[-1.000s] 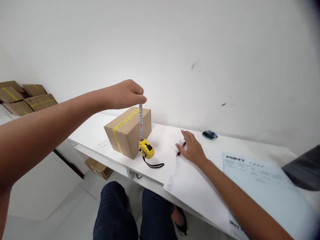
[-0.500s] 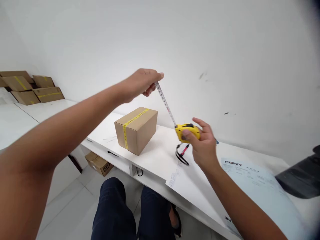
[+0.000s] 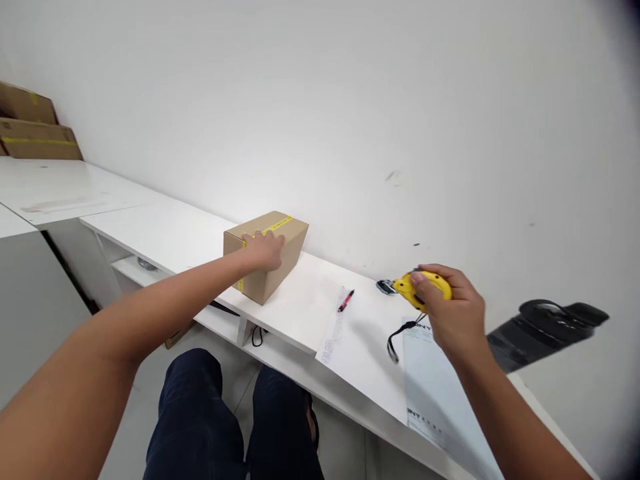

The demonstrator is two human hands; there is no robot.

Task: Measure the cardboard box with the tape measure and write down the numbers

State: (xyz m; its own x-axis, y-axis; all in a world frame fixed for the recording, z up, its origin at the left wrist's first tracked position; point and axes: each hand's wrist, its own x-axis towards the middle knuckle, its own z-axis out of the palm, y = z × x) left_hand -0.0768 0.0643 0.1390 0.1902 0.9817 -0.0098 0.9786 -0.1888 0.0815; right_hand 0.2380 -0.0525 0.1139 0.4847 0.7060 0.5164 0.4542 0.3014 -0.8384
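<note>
A small cardboard box (image 3: 280,250) with a yellow tape strip sits on the white desk (image 3: 165,233) against the wall. My left hand (image 3: 263,250) rests on the box's near top edge, fingers curled over it. My right hand (image 3: 450,310) is closed round a yellow tape measure (image 3: 417,287), held just above the desk to the right; the blade is wound in and a black wrist strap (image 3: 400,337) dangles from it. A red and black pen (image 3: 345,301) lies on a white sheet (image 3: 360,343) between the box and the tape measure.
A printed form (image 3: 440,393) lies under my right forearm. A black object (image 3: 545,327) juts in at the right. Stacked cardboard boxes (image 3: 30,130) stand at the far left. My legs (image 3: 235,413) are under the desk, where a lower shelf (image 3: 135,267) shows.
The tape's blade has wound back into its case. My left hand let go of the blade's end and dropped onto the box. My right hand carried the tape measure to the right.
</note>
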